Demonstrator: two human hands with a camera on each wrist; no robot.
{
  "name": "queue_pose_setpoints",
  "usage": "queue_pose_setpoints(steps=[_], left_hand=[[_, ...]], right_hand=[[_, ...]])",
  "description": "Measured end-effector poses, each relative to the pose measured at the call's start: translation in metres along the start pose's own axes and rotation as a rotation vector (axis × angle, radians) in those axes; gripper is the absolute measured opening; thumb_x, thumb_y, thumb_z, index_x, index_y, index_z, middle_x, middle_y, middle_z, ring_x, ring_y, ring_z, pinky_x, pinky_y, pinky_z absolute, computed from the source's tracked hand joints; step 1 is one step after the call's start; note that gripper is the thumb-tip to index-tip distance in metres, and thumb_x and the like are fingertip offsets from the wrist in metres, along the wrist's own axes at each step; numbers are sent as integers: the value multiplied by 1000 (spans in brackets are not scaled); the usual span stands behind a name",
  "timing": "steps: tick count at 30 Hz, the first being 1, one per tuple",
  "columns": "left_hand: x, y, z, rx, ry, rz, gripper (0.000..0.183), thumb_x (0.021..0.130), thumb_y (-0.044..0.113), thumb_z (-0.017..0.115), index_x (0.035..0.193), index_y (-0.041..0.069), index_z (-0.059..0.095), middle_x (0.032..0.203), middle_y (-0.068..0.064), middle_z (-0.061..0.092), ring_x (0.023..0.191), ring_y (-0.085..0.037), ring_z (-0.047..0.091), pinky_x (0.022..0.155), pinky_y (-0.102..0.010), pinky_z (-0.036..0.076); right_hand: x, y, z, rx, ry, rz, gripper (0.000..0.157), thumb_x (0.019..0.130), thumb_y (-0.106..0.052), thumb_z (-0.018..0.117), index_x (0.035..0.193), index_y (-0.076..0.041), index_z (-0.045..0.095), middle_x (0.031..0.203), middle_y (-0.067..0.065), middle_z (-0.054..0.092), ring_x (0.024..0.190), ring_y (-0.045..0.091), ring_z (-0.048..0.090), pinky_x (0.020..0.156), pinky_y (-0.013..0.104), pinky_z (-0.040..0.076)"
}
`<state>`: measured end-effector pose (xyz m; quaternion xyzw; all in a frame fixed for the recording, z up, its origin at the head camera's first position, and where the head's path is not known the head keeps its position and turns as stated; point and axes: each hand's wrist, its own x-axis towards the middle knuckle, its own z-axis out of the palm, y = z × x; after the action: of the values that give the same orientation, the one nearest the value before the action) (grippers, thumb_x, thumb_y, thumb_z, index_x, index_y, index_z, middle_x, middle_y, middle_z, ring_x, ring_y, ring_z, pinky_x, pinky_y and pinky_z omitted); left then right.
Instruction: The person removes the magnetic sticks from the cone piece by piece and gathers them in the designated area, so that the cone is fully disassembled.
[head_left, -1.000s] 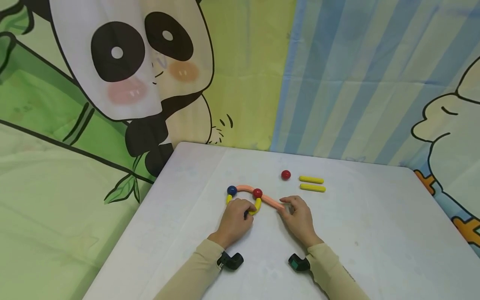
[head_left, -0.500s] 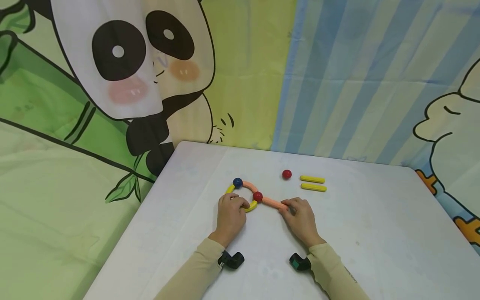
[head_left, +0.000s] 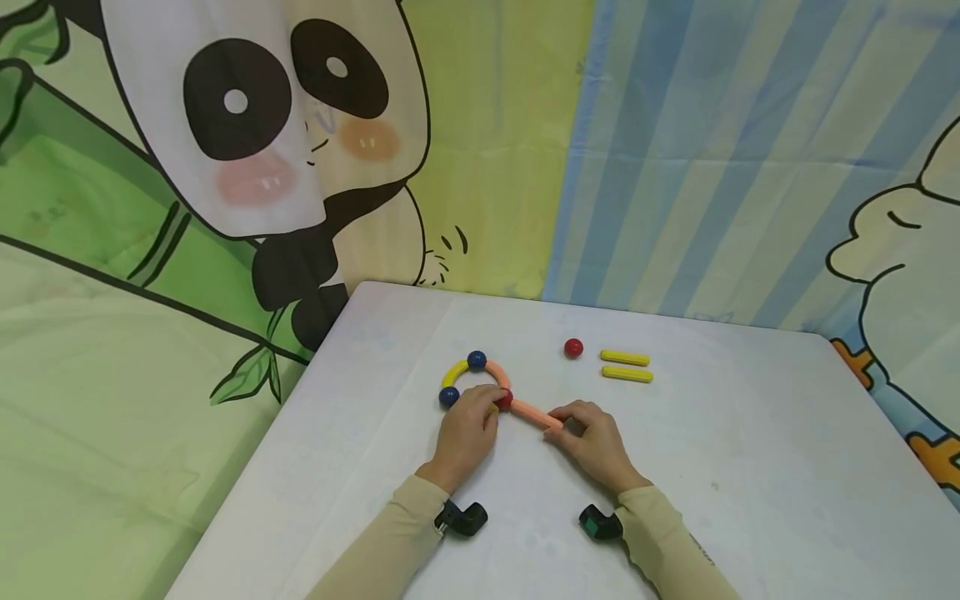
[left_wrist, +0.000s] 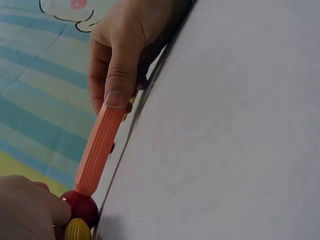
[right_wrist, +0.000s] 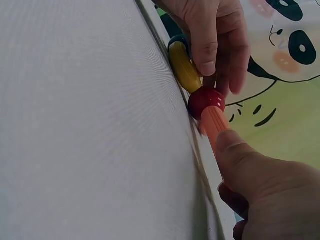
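Near curved yellow rod (right_wrist: 184, 69): mostly hidden behind left hand (head_left: 467, 429), head view. Straight orange rod (head_left: 531, 412): outer end covered, right hand (head_left: 596, 443).

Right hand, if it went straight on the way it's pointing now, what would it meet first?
Past the orange stick it holds, the right hand would likely meet the red ball at the stick's far end, with the left hand right there too; exact depth is hard to judge.

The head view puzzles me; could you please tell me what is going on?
A person's right hand pinches a straight orange rod that meets a red ball. The left hand touches that ball, part of a ring of curved rods and balls. A loose red ball and two yellow rods lie on the table.
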<state>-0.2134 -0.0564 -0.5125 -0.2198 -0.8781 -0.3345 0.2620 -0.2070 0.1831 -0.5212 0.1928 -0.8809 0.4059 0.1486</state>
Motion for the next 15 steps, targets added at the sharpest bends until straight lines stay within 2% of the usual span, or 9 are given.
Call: queue_pose_setpoints(steps=[4, 10, 15], left_hand=[[-1, 1, 0, 10, -69, -20, 38, 85, 5, 75, 121, 7, 66, 123, -5, 64, 109, -20, 61, 93, -32, 50], [-2, 1, 0, 99, -110, -62, 39, 85, 14, 76, 123, 12, 65, 118, 0, 64, 100, -17, 61, 88, -29, 52], [-3, 1, 0, 107, -140, -102, 39, 86, 15, 75, 124, 13, 65, 119, 1, 64, 99, -16, 60, 88, -30, 52]], right_hand=[[-1, 0, 0, 17, -22, 17, 26, 76, -30, 84, 100, -27, 73, 91, -18, 66, 81, 7, 56, 71, 26, 45], [-1, 0, 1, 19, -31, 5, 24, 78, -29, 82, 100, -26, 74, 92, -17, 66, 82, 7, 56, 72, 26, 46], [0, 1, 1, -15, -29, 0, 21, 82, -28, 78, 102, -25, 73, 92, -17, 65, 83, 7, 55, 73, 27, 46]])
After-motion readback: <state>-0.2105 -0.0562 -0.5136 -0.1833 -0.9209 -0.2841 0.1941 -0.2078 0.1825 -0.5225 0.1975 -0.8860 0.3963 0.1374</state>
